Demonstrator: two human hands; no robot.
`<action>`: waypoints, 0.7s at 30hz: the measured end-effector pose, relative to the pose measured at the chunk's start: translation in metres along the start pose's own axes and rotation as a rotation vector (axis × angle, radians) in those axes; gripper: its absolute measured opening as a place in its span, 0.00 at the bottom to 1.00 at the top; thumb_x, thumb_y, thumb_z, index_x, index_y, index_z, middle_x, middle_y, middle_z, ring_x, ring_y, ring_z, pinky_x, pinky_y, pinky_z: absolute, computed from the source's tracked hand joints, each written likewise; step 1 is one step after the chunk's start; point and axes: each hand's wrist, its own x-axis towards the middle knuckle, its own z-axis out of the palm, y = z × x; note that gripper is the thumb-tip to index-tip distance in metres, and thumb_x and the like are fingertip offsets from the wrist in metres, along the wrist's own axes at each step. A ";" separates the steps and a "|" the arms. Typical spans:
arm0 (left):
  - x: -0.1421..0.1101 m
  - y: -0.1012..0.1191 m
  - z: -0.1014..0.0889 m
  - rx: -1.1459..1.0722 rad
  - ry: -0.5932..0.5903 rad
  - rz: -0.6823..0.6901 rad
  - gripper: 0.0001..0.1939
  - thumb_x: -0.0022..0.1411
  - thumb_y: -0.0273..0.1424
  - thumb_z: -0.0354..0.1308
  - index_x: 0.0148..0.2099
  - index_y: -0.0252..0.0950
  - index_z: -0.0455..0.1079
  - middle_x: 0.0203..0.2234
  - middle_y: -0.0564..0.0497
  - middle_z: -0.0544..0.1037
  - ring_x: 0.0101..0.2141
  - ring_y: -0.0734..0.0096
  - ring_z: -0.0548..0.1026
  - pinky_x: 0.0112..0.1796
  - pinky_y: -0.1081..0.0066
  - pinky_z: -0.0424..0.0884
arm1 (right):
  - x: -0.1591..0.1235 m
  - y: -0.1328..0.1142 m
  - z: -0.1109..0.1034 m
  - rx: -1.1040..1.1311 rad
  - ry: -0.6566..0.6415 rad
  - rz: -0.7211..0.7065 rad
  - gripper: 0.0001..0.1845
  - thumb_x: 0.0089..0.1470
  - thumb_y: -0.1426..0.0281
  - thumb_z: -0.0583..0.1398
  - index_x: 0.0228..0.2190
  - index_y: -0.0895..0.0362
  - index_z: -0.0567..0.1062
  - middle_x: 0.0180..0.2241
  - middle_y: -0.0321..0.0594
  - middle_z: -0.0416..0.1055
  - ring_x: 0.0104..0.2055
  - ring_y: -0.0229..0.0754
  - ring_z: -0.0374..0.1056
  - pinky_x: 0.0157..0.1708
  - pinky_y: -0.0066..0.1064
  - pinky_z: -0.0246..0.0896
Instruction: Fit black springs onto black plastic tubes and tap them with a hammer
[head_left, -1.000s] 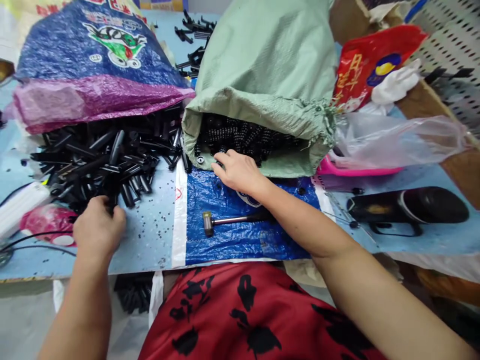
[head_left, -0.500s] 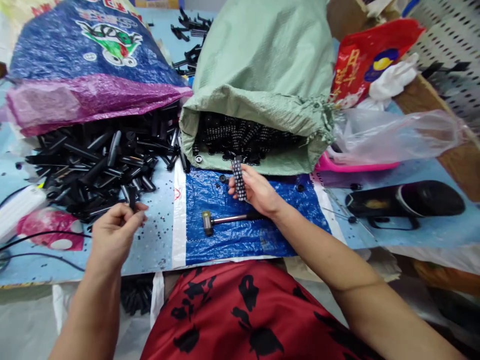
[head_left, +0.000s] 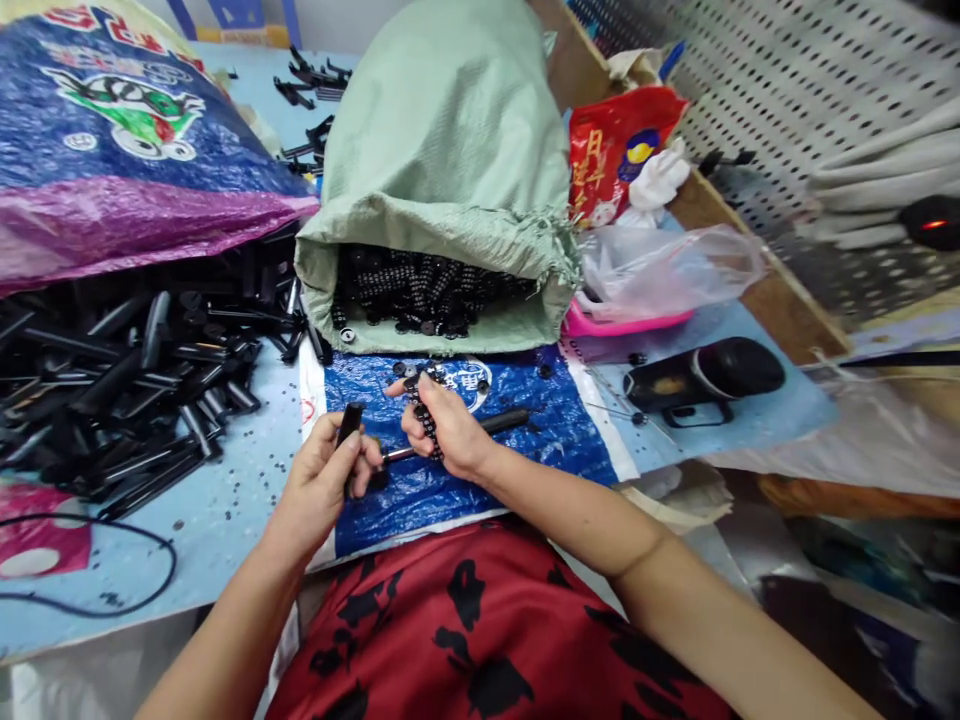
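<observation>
Above the blue plastic sheet (head_left: pixel 570 430), close in front of the body, both hands are closed on black pieces. The left hand (head_left: pixel 311 485) pinches a smooth black piece (head_left: pixel 349 422), its long axis near upright in view, top leaning slightly right. The right hand (head_left: pixel 454 430) grips a studded black strip (head_left: pixel 425 420) slanting the other way — top to the left, lower end to the right. So the far ends lean towards each other, with a gap between; each piece lies nearest the hand that has it.

Beneath them a black-handled tool (head_left: pixel 508 420) crosses the sheet, its head mostly hidden. Beyond the right hand, the green sack (head_left: pixel 450 130) opens towards the person, full of studded pieces; more smooth pieces heap to the left on the tabletop (head_left: pixel 232 500).

As for print: the red packet (head_left: pixel 589 165) shows 月 above characters too soft to read surely. On the blue-and-purple sack (head_left: pixel 247 165) is a green cartoon frog — its red lettering is cut off.
</observation>
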 end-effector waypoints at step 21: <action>-0.010 -0.009 0.022 -0.014 0.238 0.129 0.26 0.69 0.55 0.59 0.34 0.36 0.73 0.21 0.55 0.71 0.21 0.79 0.65 0.24 0.76 0.64 | -0.009 0.012 -0.022 -1.072 -0.270 -1.096 0.60 0.56 0.51 0.71 0.75 0.55 0.46 0.70 0.59 0.60 0.71 0.58 0.62 0.69 0.51 0.65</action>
